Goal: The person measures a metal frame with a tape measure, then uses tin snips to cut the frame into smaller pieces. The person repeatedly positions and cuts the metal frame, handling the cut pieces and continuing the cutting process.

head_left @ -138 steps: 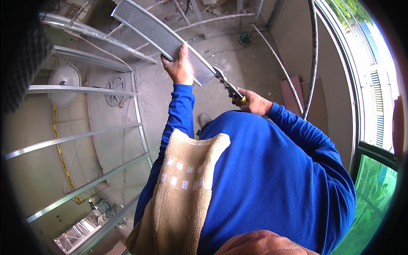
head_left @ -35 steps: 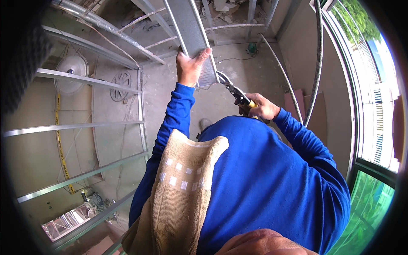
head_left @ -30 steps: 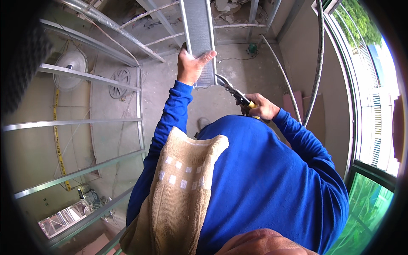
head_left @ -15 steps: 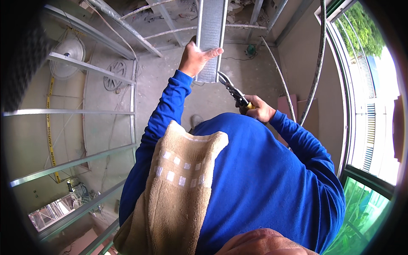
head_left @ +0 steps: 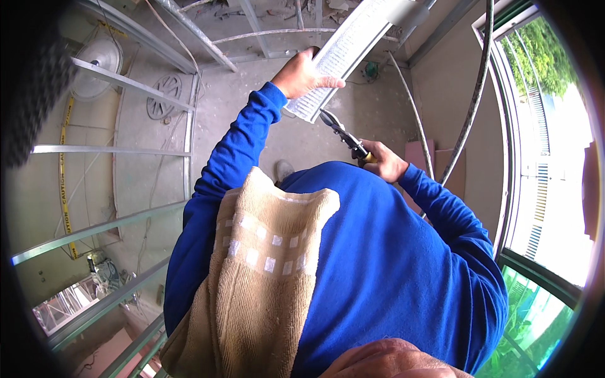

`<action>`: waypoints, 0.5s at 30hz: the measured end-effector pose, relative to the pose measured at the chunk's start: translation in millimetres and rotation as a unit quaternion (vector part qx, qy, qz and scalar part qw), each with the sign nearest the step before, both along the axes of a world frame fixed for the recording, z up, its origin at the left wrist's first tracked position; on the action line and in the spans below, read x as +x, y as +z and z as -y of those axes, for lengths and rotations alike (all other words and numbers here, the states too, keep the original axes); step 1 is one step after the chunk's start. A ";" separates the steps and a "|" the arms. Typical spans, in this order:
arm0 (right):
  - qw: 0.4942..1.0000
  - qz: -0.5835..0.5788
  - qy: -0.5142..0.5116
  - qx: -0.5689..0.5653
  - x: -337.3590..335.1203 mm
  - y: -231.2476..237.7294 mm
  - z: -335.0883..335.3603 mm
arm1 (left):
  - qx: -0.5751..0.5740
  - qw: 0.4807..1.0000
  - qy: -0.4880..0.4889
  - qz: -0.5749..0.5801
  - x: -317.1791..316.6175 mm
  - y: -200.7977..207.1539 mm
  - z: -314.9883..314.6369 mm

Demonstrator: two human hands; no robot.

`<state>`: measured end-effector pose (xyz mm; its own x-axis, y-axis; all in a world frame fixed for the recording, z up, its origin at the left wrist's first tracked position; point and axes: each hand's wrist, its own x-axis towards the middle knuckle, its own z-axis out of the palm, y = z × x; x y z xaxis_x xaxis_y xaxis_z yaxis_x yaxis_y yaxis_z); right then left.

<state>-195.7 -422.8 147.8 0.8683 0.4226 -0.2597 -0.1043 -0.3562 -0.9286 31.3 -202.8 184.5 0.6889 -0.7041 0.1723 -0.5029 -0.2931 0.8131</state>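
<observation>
My left hand (head_left: 301,75) is wrapped around a galvanized metal stud (head_left: 346,57), thumb across its face. The stud is a long channel slanting up and to the right, its near end just below my fingers. In my right hand (head_left: 387,162) is a pair of tin snips (head_left: 345,135) with dark and yellow handles. Their jaws point up and left, close by the stud's near end; I cannot tell whether they touch it. A tan towel (head_left: 265,277) hangs over the front of my blue shirt.
A metal stud frame (head_left: 189,145) stands on the left, with a large round white object (head_left: 94,66) and caution tape (head_left: 65,170) beyond it. Dark cables (head_left: 469,113) hang at the right, near a window (head_left: 535,157). Grey floor (head_left: 233,126) lies below, with a shoe (head_left: 283,169) on it.
The stud has swung from nearly straight ahead to a slant toward the upper right, and my left hand has moved slightly right with it. My right hand and the snips have barely moved.
</observation>
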 end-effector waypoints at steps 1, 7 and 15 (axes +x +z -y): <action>1.000 0.004 0.001 -0.006 1.0 -0.5 1.0 | 0.000 1.000 0.008 -0.008 0.2 -2.7 -0.9; 1.000 -0.015 0.014 -0.023 -0.8 -5.7 4.8 | 0.044 0.999 0.005 0.006 2.8 -15.3 4.5; 0.999 -0.034 0.020 0.005 4.8 -13.4 7.0 | 0.102 0.995 0.004 0.003 -7.6 -6.3 11.3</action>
